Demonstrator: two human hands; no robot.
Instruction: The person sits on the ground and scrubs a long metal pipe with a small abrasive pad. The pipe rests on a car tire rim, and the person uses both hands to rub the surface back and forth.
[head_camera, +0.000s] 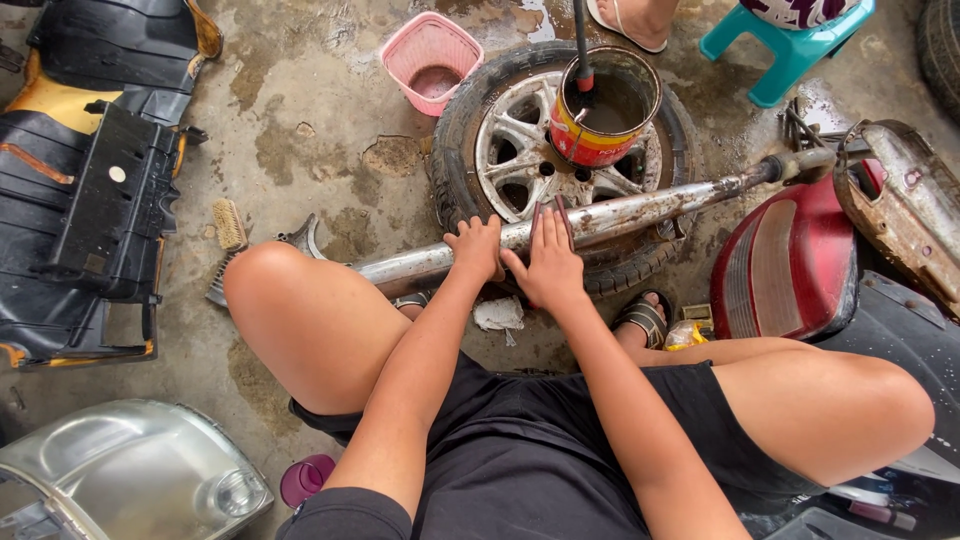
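This is looking like an informal vehicle repair yard: a wheel (560, 165) is lying on stained wet concrete (320, 140), a rusty exhaust pipe (640, 210) is resting across it, and bodywork panels (100, 180), a headlight (130, 475) and a tail light (790, 260) are sitting around.

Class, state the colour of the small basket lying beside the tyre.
The basket is pink, shown best in the head view, just left of the tyre.

Beside the wheel (560, 160), the teal stool (790, 45) ran off the top edge, and so did another person's sandalled foot (632, 20). The stick (580, 40) in the can (603, 105) was cut there too. What the right hand (548, 262) pressed on the pipe (600, 220) stayed mostly covered. Below, the headlamp (130, 475) left frame.
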